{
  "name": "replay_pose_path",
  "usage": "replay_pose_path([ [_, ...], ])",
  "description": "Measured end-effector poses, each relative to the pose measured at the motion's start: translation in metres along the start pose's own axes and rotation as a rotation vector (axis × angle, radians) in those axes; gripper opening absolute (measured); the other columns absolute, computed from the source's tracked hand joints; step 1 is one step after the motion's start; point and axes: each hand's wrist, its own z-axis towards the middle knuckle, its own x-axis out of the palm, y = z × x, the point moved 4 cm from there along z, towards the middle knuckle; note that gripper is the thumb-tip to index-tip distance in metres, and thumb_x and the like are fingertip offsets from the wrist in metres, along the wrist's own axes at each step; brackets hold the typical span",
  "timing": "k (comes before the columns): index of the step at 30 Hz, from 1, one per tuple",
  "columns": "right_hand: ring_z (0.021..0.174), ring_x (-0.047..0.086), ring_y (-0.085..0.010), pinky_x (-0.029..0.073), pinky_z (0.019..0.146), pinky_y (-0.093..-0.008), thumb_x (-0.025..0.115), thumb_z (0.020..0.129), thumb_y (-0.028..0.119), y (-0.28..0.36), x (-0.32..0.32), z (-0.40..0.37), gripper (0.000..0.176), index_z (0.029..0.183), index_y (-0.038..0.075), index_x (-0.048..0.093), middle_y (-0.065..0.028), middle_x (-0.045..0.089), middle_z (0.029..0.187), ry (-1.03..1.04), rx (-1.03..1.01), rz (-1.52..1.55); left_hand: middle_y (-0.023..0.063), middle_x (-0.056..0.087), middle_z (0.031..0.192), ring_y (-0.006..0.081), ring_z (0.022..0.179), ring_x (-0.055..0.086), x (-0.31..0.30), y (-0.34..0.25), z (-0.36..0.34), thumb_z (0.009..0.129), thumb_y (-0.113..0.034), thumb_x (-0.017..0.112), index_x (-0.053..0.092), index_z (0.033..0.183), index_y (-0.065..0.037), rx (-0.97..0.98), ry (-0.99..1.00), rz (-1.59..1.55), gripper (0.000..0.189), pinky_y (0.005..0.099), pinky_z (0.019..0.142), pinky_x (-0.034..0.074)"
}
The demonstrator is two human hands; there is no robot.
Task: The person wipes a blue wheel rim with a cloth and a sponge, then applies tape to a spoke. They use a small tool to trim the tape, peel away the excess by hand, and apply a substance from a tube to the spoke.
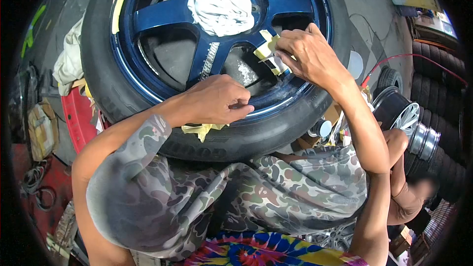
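Head view: glossy blue wheel, white lettering.

Lined along the right edge with black tyres, crossed upper right by a red hose, strewn far left with a brown package

Location: tyre and wheel workshop. Evidence: stacked tyres along one side, loose metal rims on the floor, red hose strung nearby; surroundings appeared cluttered.
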Motion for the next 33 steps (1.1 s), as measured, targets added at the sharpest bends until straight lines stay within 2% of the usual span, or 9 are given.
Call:
replay_pose_path([
  [2, 0.087, 0.068, -0.0297, 0.043, 0.082, -0.0441, 0.069, 0.096, 0.017, -0.002, 0.001, 0.003, 0.013, 0.097, 0.005, 0.073, -0.0101, 0.069, 0.093, -0.045, -0.014, 0.015, 0.0112, 0.054, 0.059, 0.0289, 0.051, 0.054, -0.002, -0.001, -0.001, 0.094, -0.019, 0.078, 0.06, 0.072, -0.001, 0.001, -0.007, 0.0, 0.034, 0.0419, 0.054, 0.042],
  [11, 0.087, 0.066, -0.0317, 0.043, 0.083, -0.0454, 0.068, 0.097, 0.019, -0.006, 0.005, -0.003, 0.016, 0.101, 0.004, 0.073, -0.0114, 0.069, 0.095, 0.058, 0.046, 0.046, 0.0116, 0.054, 0.06, 0.0284, 0.052, 0.055, 0.0, 0.001, -0.001, 0.094, -0.019, 0.078, 0.06, 0.072, -0.001, -0.027, 0.016, -0.01, 0.034, 0.0415, 0.054, 0.042],
  [20, 0.093, 0.069, -0.0322, 0.044, 0.086, -0.047, 0.069, 0.097, 0.018, -0.009, -0.002, -0.015, 0.016, 0.102, 0.003, 0.072, -0.0117, 0.071, 0.099, 0.165, 0.101, 0.07, 0.0112, 0.054, 0.06, 0.0264, 0.051, 0.055, -0.001, -0.001, 0.0, 0.093, -0.019, 0.078, 0.062, 0.072, 0.0, -0.006, 0.01, 0.002, 0.033, 0.0409, 0.054, 0.042],
  [24, 0.09, 0.069, -0.0318, 0.044, 0.084, -0.0449, 0.07, 0.095, 0.02, -0.005, 0.0, -0.002, 0.017, 0.101, 0.004, 0.073, -0.012, 0.071, 0.096, 0.024, 0.017, 0.052, 0.0121, 0.054, 0.059, 0.0243, 0.051, 0.052, -0.002, 0.0, 0.004, 0.094, -0.019, 0.078, 0.063, 0.073, 0.001, -0.107, 0.074, -0.059, 0.032, 0.0398, 0.054, 0.041],
  [27, 0.088, 0.069, -0.0317, 0.044, 0.084, -0.0439, 0.071, 0.093, 0.02, -0.006, 0.002, -0.004, 0.018, 0.1, 0.004, 0.073, -0.0129, 0.072, 0.095, 0.037, 0.009, 0.005, 0.0125, 0.053, 0.058, 0.0244, 0.05, 0.05, -0.009, -0.003, 0.005, 0.094, -0.018, 0.078, 0.064, 0.074, 0.002, -0.16, 0.101, -0.091, 0.032, 0.0392, 0.054, 0.04],
  [29, 0.087, 0.07, -0.0346, 0.047, 0.083, -0.0456, 0.069, 0.093, 0.02, -0.011, 0.0, -0.015, 0.018, 0.099, 0.003, 0.072, -0.0156, 0.072, 0.094, 0.143, 0.086, 0.091, 0.0126, 0.052, 0.058, 0.0249, 0.05, 0.049, -0.02, -0.013, 0.007, 0.094, -0.018, 0.077, 0.064, 0.075, 0.003, -0.17, 0.129, -0.08, 0.031, 0.039, 0.054, 0.04],
  [30, 0.087, 0.07, -0.0346, 0.047, 0.083, -0.0456, 0.069, 0.093, 0.02, -0.017, -0.001, -0.019, 0.018, 0.099, 0.003, 0.072, -0.0156, 0.072, 0.094, 0.129, 0.102, 0.088, 0.0126, 0.053, 0.06, 0.0256, 0.051, 0.05, -0.026, -0.018, 0.009, 0.095, -0.017, 0.077, 0.065, 0.076, 0.003, -0.192, 0.16, -0.041, 0.03, 0.0394, 0.055, 0.041],
  [32, 0.088, 0.067, -0.0373, 0.049, 0.08, -0.0436, 0.067, 0.096, 0.018, -0.033, -0.005, -0.03, 0.02, 0.104, -0.001, 0.068, -0.0159, 0.069, 0.094, -0.013, 0.139, 0.399, 0.0127, 0.054, 0.061, 0.0262, 0.053, 0.051, -0.039, -0.026, 0.015, 0.095, -0.017, 0.077, 0.065, 0.077, 0.003, -0.21, 0.206, 0.014, 0.029, 0.0398, 0.056, 0.041],
  [33, 0.085, 0.069, -0.0398, 0.053, 0.075, -0.0467, 0.063, 0.096, 0.02, -0.04, -0.011, -0.038, 0.021, 0.1, 0.001, 0.069, -0.0191, 0.071, 0.091, -0.13, 0.215, 0.433, 0.0134, 0.056, 0.064, 0.028, 0.056, 0.053, -0.047, -0.03, 0.018, 0.094, -0.017, 0.076, 0.065, 0.078, 0.004, -0.223, 0.195, 0.081, 0.028, 0.0405, 0.058, 0.043],
])
